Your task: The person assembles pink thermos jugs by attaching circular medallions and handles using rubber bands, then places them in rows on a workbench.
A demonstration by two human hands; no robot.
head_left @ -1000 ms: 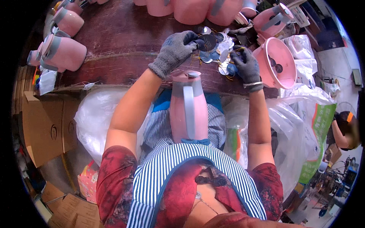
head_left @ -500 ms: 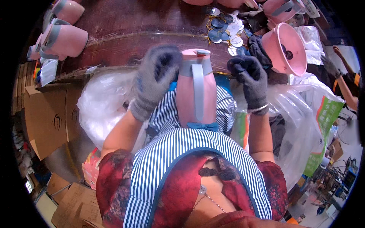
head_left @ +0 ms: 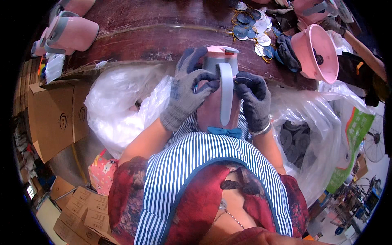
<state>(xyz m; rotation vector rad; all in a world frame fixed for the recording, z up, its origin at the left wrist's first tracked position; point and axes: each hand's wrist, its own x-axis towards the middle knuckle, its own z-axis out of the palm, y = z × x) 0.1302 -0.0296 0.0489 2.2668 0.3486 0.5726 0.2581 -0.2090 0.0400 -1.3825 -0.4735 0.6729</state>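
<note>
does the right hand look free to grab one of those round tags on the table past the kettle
Probably not right away. The right hand is pressed against the pink kettle by its grey handle, as is the left hand. The round tags lie uncovered on the table, so it would have to let go first.

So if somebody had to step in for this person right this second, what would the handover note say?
Left hand: gloved, wrapped around the upper side of the pink kettle, fingers by the grey handle.
Right hand: gloved, pressed to the kettle's other side, pinching something small and dark at the handle; what it is cannot be told.
The kettle stands upright in the lap, against the striped apron, at the table edge.
Round tags lie on the table, beside an open pink kettle body.
Done: kettle in hand.
Left: finishing the work at the handle.
</note>
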